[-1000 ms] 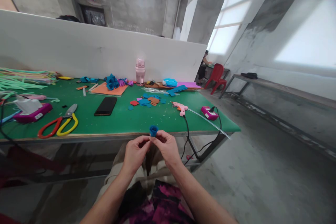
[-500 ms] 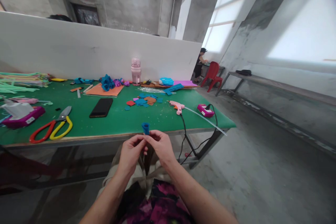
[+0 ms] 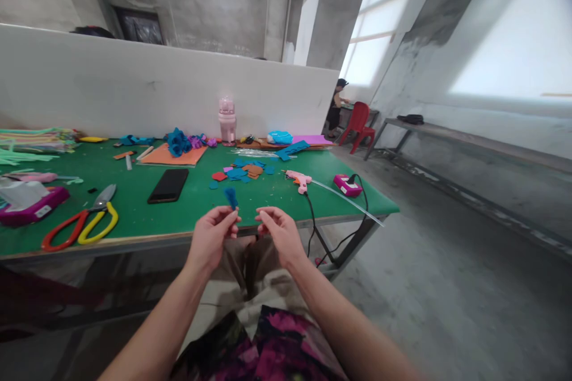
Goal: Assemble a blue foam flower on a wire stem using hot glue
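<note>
My left hand (image 3: 213, 232) pinches a light, soft blue foam piece (image 3: 231, 196) at its base; my right hand (image 3: 276, 230) is empty, fingers loosely curled.

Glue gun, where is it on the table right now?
In the head view the glue gun lies on the right part of the green table, between the foam scraps and the pink box.
</note>
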`<control>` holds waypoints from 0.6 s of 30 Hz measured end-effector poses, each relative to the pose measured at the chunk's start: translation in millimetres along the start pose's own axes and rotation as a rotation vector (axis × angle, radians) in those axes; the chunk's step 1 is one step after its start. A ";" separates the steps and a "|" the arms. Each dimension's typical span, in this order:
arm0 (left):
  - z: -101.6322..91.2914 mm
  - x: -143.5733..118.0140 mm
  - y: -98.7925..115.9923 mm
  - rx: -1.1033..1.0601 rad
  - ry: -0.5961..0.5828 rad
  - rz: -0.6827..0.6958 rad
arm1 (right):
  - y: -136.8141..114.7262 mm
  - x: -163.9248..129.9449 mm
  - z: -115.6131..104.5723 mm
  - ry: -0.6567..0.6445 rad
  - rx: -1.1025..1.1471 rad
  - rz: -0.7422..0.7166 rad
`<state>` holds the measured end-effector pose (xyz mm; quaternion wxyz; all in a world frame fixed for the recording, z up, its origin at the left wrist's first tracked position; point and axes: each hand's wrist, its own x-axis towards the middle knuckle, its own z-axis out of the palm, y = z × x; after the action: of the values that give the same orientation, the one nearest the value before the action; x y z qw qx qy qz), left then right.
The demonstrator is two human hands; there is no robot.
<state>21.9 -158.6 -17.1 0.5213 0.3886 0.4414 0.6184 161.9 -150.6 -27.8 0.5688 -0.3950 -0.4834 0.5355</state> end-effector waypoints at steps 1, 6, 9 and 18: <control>0.4 8.0 4.7 0.012 -0.003 0.010 | -2.8 7.8 -6.6 0.010 -0.041 -0.030; 3.7 48.1 18.0 0.050 -0.026 0.038 | -27.2 66.5 -64.2 0.191 -0.518 -0.286; 5.0 67.8 19.0 0.046 -0.026 0.011 | -38.8 100.8 -106.6 0.318 -1.017 -0.198; 16.0 124.7 10.0 0.072 -0.093 -0.024 | -11.7 149.4 -134.9 0.212 -1.345 0.154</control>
<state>14.6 -33.9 -0.2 0.5344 0.4302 0.4432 0.5770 289.7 5.3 -27.3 0.2044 -0.7461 -0.6229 0.1163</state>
